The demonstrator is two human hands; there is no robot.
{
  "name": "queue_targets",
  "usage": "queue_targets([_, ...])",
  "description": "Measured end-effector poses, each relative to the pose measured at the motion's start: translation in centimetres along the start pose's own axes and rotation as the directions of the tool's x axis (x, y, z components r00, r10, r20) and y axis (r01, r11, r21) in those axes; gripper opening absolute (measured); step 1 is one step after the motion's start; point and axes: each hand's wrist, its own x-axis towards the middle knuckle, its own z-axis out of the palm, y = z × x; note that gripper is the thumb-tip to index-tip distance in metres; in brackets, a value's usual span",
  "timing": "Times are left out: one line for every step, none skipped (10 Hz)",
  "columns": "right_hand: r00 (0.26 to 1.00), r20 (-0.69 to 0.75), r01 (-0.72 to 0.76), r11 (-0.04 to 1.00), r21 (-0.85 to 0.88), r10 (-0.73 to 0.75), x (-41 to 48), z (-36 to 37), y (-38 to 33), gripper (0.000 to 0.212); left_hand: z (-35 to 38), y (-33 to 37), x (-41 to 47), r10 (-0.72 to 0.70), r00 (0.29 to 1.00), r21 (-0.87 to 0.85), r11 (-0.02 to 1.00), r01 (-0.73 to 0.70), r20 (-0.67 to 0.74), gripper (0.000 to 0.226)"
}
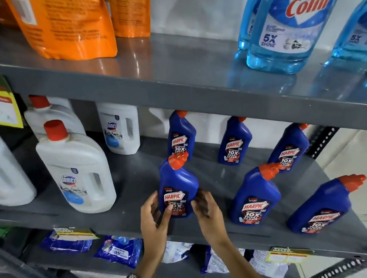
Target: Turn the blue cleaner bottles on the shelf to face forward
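Several dark blue cleaner bottles with red caps stand on the grey middle shelf (131, 214). The front left bottle (177, 180) shows its label to me; my left hand (153, 219) and my right hand (206, 211) grip its lower sides. Two more front bottles, one in the middle (255, 195) and one at the right (323, 205), stand upright with labels facing me. Behind them is a back row of three: a left bottle (181, 134), a middle bottle (235, 142) and a right bottle (290, 148), all label-forward.
White jugs with red caps (77, 170) stand left of the blue bottles. The upper shelf (193, 70) carries orange pouches (64, 24) and light blue glass-cleaner bottles (290, 21). Blue packets (119, 249) lie on the shelf below. A perforated steel post (323, 137) frames the right side.
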Motion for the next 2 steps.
queue_targets([0.991, -0.122, 0.058, 0.998, 0.038, -0.053, -1.6, -1.2, -1.4, 0.032, -0.2, 1.0, -0.9, 0.053, 0.997, -0.021, 0.998, -0.054, -0.058, 0.047])
queue_targets([0.97, -0.167, 0.191, 0.979, 0.074, -0.177, -4.2, -2.9, -5.2, 0.029, 0.0, 3.5, -1.7, 0.132, 0.991, -0.06, 0.989, -0.133, -0.008, 0.047])
